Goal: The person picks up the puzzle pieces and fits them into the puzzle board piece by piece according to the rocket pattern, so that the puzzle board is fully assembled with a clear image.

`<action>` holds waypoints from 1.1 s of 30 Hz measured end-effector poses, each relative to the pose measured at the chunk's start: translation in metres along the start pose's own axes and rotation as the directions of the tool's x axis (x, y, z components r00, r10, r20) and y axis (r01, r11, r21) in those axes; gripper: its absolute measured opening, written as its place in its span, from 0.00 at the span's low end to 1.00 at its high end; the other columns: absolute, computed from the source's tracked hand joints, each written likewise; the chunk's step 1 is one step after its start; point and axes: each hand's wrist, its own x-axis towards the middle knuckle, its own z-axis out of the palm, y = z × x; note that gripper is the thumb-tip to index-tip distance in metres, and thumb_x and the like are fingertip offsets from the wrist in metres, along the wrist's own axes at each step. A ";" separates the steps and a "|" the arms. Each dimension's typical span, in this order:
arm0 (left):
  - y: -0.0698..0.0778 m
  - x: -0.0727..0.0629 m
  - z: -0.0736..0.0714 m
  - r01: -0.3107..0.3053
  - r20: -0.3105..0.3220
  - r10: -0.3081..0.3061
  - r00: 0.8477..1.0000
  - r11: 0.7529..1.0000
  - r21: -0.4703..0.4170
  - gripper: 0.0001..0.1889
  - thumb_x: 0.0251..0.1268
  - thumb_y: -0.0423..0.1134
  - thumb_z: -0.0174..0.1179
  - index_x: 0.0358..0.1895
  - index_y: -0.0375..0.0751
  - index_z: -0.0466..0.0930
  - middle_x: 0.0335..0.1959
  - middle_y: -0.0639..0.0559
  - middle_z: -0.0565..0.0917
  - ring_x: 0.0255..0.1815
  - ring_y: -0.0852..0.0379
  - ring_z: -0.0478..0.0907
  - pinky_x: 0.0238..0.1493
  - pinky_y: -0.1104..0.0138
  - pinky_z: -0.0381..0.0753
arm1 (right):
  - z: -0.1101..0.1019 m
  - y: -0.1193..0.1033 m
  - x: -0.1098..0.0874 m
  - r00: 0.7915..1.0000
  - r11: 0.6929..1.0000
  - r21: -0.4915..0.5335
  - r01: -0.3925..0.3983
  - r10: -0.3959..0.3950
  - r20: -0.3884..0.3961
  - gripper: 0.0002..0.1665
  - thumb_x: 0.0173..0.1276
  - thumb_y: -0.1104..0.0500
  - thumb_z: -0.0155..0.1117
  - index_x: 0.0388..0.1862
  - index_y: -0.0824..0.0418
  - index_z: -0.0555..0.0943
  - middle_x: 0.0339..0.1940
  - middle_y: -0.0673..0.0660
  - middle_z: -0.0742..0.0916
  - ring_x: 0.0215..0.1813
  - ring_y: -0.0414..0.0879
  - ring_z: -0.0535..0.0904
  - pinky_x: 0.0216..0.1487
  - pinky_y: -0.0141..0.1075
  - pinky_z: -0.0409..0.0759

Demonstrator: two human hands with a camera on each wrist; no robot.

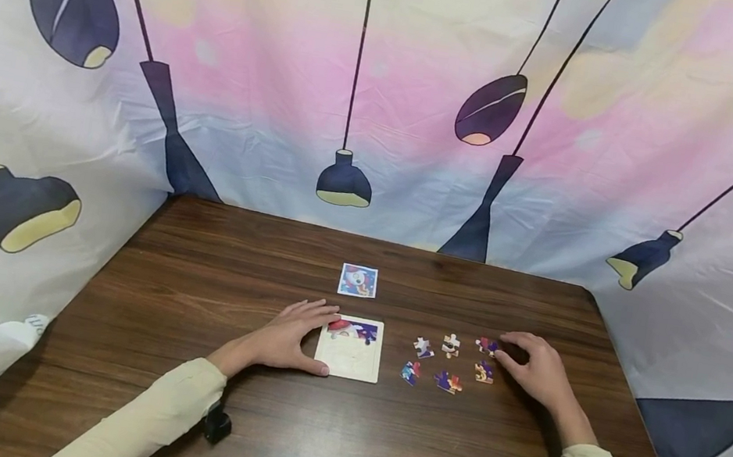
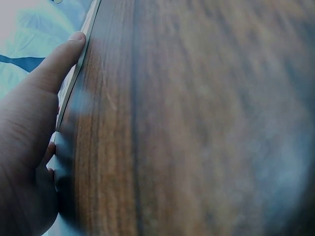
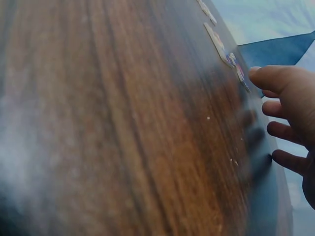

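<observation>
In the head view, my left hand [image 1: 289, 334] rests at the left side of a pale square puzzle tray [image 1: 353, 362], fingers at its upper corner and thumb at its lower corner. Joined pieces [image 1: 351, 330] with a red and purple picture fill the tray's upper part. In the left wrist view the straight thumb [image 2: 61, 61] lies along the tray's edge. My right hand [image 1: 537, 369] is over the table at the right, thumb and forefinger spread beside a purple and red puzzle piece [image 1: 486, 347]. The right wrist view shows the thumb tip [image 3: 255, 73] close to that piece.
Several loose pieces lie right of the tray, among them a white one [image 1: 452, 345], an orange and purple one [image 1: 448, 382] and a blue one [image 1: 410, 372]. A small picture card [image 1: 358, 281] lies behind the tray. A printed curtain [image 1: 287, 90] borders the wooden table [image 1: 227, 255].
</observation>
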 end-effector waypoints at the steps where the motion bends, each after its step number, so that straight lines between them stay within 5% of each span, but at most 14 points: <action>1: 0.000 0.000 0.000 -0.001 -0.001 0.001 1.000 1.000 0.000 0.54 0.53 0.74 0.67 0.79 0.48 0.64 0.81 0.50 0.62 0.84 0.45 0.49 0.81 0.42 0.43 | 0.001 0.000 0.000 1.000 1.000 -0.007 -0.001 0.001 0.005 0.23 0.69 0.51 0.72 0.56 0.64 0.86 0.56 0.66 0.86 0.60 0.67 0.80 0.59 0.66 0.75; 16: -0.002 0.001 0.002 0.015 0.011 -0.015 1.000 1.000 -0.008 0.53 0.53 0.74 0.67 0.79 0.50 0.63 0.81 0.52 0.60 0.84 0.47 0.47 0.81 0.43 0.41 | 0.002 -0.002 0.004 0.997 0.999 -0.034 -0.001 0.004 0.078 0.21 0.69 0.52 0.73 0.55 0.63 0.87 0.59 0.66 0.84 0.62 0.68 0.76 0.61 0.68 0.71; 33: 0.000 0.000 0.001 0.015 0.014 -0.015 1.000 1.000 -0.013 0.51 0.54 0.73 0.68 0.79 0.54 0.64 0.82 0.53 0.60 0.84 0.47 0.47 0.81 0.43 0.41 | 0.003 0.001 0.007 0.999 0.999 -0.038 0.009 -0.008 0.043 0.18 0.66 0.53 0.75 0.49 0.63 0.88 0.52 0.64 0.87 0.58 0.64 0.79 0.60 0.65 0.74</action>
